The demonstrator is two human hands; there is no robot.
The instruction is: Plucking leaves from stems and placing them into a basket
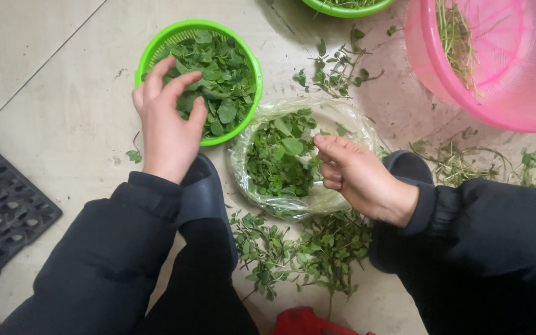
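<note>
- Overhead view of two hands in black sleeves, sorting leafy greens on a pale tiled floor.
- Left hand (170, 127) over the near rim of a green basket (156, 46), far left; fingers loosely spread and curled down, tips touching the leaves (224, 74) that fill it.
- Cannot tell whether anything is pinched under those fingertips.
- Right hand (358, 174) at the right edge of a clear bag (348, 121), centre; fingers curled together, thumb pressed along the forefinger, tip touching the greens (277, 161) inside the bag.
- Bag lying open on the floor, just right of the basket and nearly touching it.
- Dark slippers (203, 192) under both wrists, one just near of the basket, the other at the right of the bag.
- Stemmy pile (305, 251) on the floor near the bag, between the legs.
- Loose sprigs (336, 71) far of the bag.
- Pink basket (497, 62) at far right, holding a few thin stems (457, 37).
- Edge of a second green basket (348, 6) at the far edge.
- Black mat (1, 198) at the left edge; red object (305, 322) at the near edge.
</note>
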